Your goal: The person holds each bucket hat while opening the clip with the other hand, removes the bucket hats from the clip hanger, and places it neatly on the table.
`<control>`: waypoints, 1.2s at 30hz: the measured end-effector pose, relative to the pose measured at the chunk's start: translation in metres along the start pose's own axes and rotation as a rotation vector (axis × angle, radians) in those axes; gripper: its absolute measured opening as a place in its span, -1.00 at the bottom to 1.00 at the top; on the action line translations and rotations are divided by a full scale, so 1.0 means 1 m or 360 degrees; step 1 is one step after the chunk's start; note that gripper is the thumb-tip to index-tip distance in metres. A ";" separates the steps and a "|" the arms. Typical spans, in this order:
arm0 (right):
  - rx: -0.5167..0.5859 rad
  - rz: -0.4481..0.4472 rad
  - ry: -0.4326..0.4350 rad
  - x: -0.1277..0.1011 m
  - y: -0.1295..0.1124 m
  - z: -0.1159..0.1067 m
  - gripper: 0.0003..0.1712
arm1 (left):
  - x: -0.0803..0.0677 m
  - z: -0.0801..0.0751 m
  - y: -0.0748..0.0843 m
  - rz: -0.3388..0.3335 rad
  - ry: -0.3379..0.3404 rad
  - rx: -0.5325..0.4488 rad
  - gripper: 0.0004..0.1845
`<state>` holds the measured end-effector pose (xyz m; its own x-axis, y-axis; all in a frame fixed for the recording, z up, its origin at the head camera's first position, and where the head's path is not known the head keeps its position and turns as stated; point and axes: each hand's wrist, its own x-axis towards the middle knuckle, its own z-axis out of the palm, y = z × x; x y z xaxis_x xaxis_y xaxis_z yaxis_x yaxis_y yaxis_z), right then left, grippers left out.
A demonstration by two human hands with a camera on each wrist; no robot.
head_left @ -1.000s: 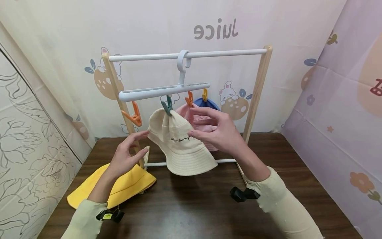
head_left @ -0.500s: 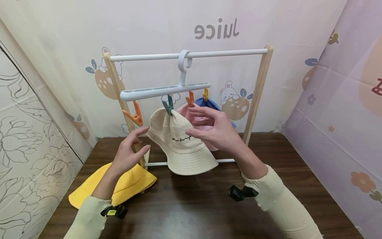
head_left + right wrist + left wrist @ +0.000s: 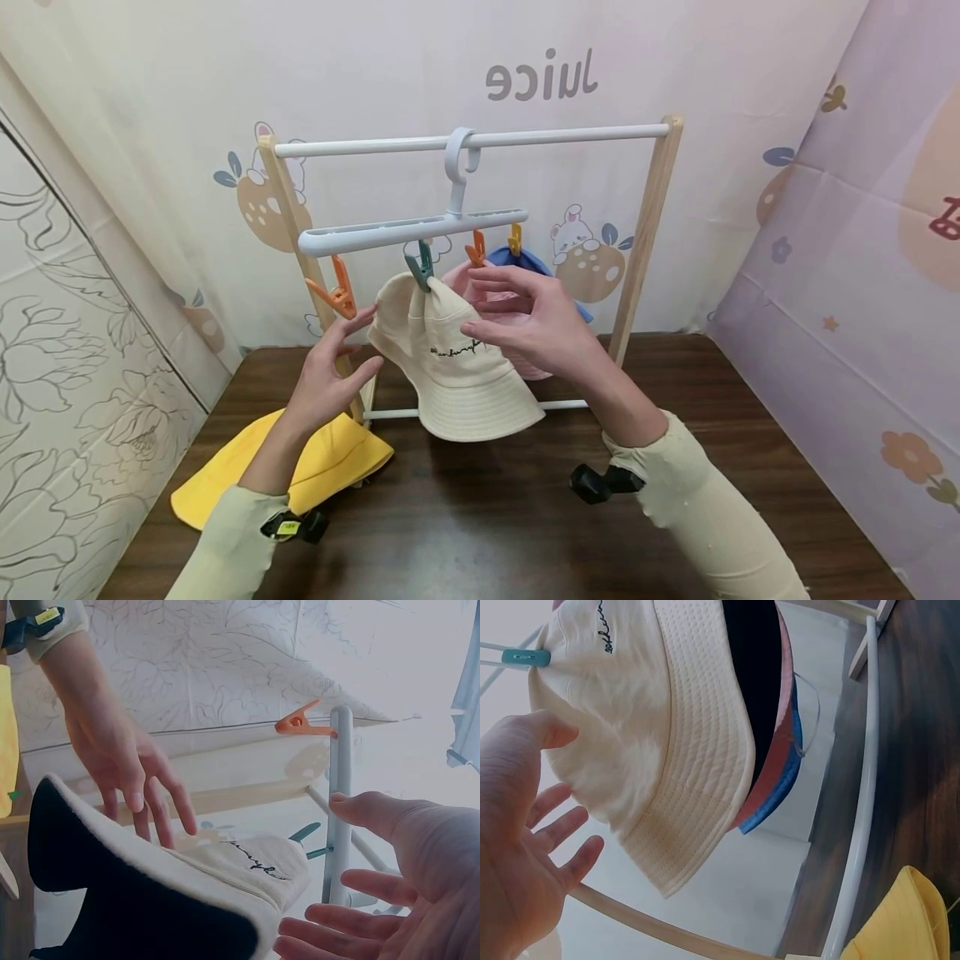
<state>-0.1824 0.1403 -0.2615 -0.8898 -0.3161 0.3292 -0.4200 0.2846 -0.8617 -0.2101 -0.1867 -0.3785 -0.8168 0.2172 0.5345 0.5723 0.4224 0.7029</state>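
A cream bucket hat (image 3: 476, 404) with black script hangs from a green clip (image 3: 422, 267) on the pale blue hanger (image 3: 375, 237). My left hand (image 3: 324, 379) is by the hat's left side, fingers spread and gripping nothing; whether a fingertip touches the brim I cannot tell. At the hat's right, my right hand (image 3: 547, 323) has its fingers extended and thumb apart, in front of the pink hat (image 3: 534, 367). In the right wrist view that right hand (image 3: 382, 885) is beside the cream hat (image 3: 262, 862), holding nothing. Behind hangs a blue hat (image 3: 525, 260), partly hidden.
An orange clip (image 3: 337, 292) dangles at the hanger's left end with nothing in it. The hanger hooks over the white top bar (image 3: 570, 136) of a wooden-sided rack (image 3: 647, 233). On the dark brown table (image 3: 465, 525), a yellow hat (image 3: 345, 462) lies at the left.
My left hand has moved slightly right and up along the cream hat's side. My right hand has shifted a little left. The hats hang nearly where they were.
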 end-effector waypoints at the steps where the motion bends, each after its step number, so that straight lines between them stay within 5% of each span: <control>1: -0.0001 -0.0001 -0.0001 0.000 0.000 0.000 -0.21 | 0.001 0.000 0.000 -0.0002 0.0002 0.0001 -0.26; 19: -0.0047 -0.0001 -0.0013 0.002 -0.005 0.005 -0.23 | 0.015 0.004 0.010 0.0032 0.0020 -0.0092 -0.17; 36: -0.0013 -0.0041 -0.0037 0.003 -0.007 0.009 -0.21 | 0.021 0.006 0.010 -0.0045 -0.0004 -0.0104 -0.13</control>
<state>-0.1804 0.1296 -0.2577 -0.8742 -0.3442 0.3424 -0.4445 0.2837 -0.8497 -0.2221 -0.1720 -0.3628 -0.8329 0.2081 0.5129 0.5524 0.3701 0.7469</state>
